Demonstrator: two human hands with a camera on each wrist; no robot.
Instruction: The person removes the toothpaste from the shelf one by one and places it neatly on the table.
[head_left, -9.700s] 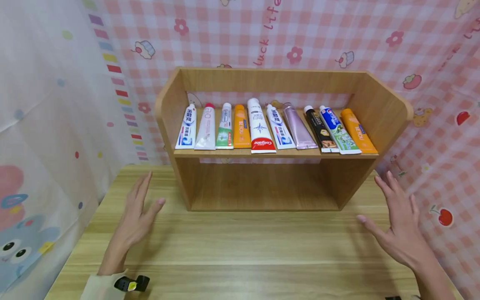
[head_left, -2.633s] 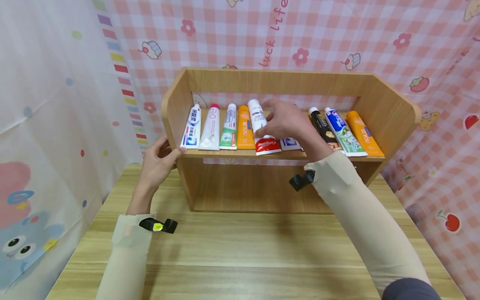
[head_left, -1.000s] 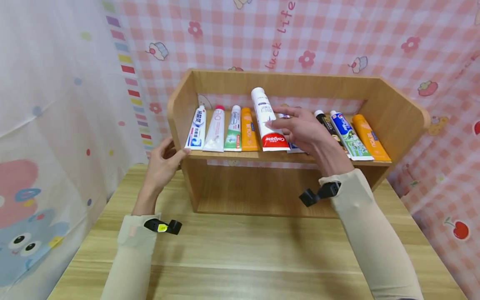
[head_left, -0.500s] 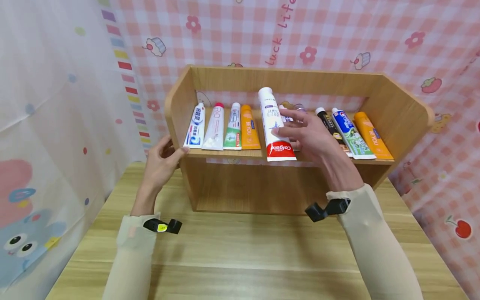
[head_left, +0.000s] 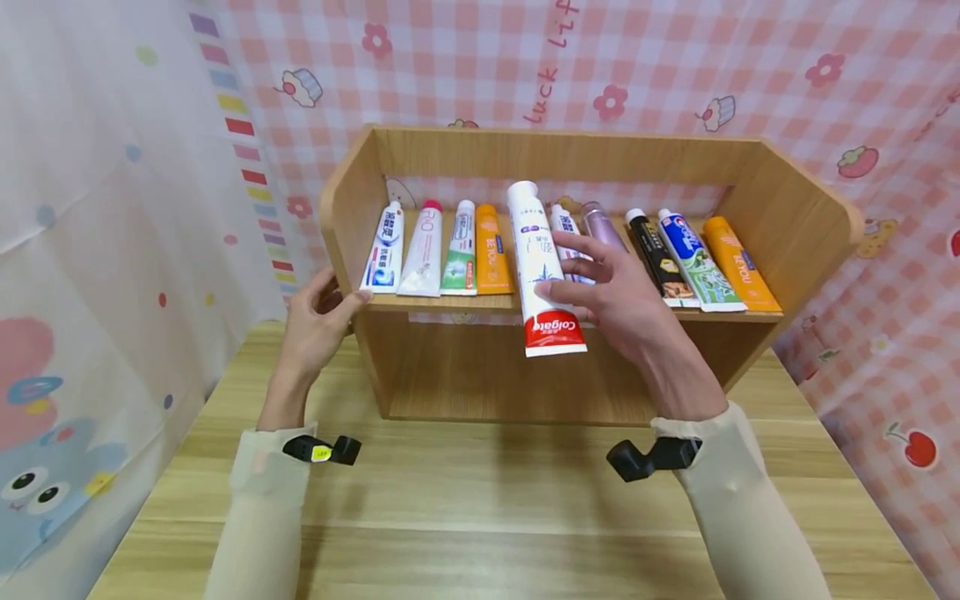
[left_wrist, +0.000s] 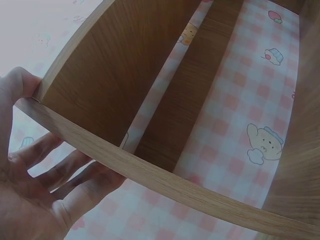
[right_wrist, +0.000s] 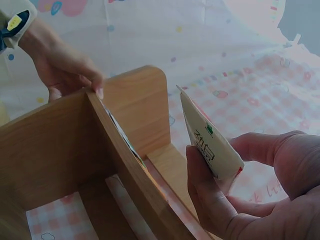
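Observation:
My right hand [head_left: 611, 304] pinches a white Colgate toothpaste tube [head_left: 536, 271] with a red end, held tilted off the shelf board, cap toward the back. In the right wrist view the same tube [right_wrist: 210, 142] sits between thumb and fingers [right_wrist: 202, 195]. My left hand [head_left: 318, 321] grips the left side panel of the wooden shelf [head_left: 352, 196], thumb on the front edge; the left wrist view shows its fingers [left_wrist: 60, 175] wrapped round the panel [left_wrist: 125, 75]. Several other tubes lie in a row on the shelf board, among them a blue-white one [head_left: 381, 250] and an orange one [head_left: 738, 262].
The shelf stands on a light wooden table [head_left: 480, 508] against a pink checked backdrop [head_left: 675, 75]. A white patterned curtain [head_left: 97, 250] hangs at the left. The shelf's lower compartment [head_left: 480, 379] holds nothing visible. A gap in the tube row lies beside the orange tube [head_left: 491, 258].
My right hand has drawn the Colgate tube forward and down, off the shelf board toward me. The left hand keeps its grip on the side panel.

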